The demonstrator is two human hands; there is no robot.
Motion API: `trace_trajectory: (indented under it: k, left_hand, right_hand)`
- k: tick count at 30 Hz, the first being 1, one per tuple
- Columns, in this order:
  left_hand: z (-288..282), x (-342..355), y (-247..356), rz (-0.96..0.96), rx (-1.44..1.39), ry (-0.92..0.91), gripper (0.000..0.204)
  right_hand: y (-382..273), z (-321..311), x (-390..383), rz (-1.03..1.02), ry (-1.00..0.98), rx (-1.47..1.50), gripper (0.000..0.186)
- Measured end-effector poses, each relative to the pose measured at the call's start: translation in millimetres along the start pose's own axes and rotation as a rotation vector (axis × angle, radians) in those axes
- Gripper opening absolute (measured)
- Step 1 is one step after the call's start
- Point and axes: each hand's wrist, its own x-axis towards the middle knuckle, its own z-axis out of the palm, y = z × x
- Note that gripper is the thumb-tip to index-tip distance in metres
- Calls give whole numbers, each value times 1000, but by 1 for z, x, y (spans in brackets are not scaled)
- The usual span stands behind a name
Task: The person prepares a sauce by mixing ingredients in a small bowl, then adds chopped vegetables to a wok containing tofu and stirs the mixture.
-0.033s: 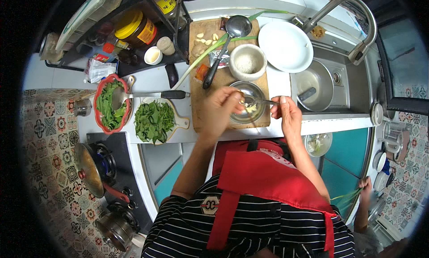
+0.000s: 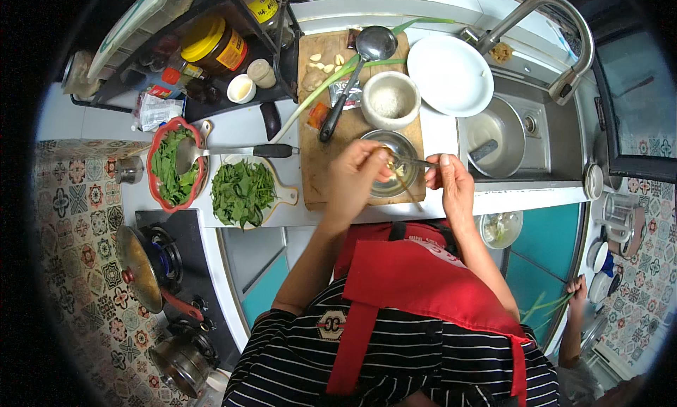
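Suddenly a thin brown strip (image 2: pixel 412 196) is seen across the metal bowl's (image 2: pixel 383 192) near rim, a small brown piece (image 2: pixel 387 155) being pinched by the left hand (image 2: pixel 356 178) (blurred!) and a slim utensil (image 2: pixel 419 162) gripped by the right hand (image 2: pixel 455 186), handwork apparently under way.

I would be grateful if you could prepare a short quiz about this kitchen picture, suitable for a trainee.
1. True or false: the pot stands inside the sink.
2. Which container shows between the left hand and the right hand?
A) the frying pan
B) the metal bowl
C) the yellow-lidded jar
3. Fill the gap: the handle of the ladle is ____ in colour.

Key:
1. True.
2. B.
3. Black.
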Motion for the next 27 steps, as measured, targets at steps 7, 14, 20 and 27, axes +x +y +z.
trace_trajectory:
  k: [7, 14, 20, 27]
  left_hand:
    - [32, 12, -26, 184, 72, 47, 7]
    - [17, 17, -24, 175, 169, -135, 22]
    - [3, 16, -24, 260, 691, -389, 23]
    - [15, 18, -21, 467, 762, -357, 19]
  right_hand:
    - [-3, 13, -6, 57, -60, 77, 28]
    - [0, 6, -4, -58, -25, -194, 18]
    - [-9, 3, -7, -80, -58, -322, 14]
    - [-22, 0, -5, -217, -68, -413, 16]
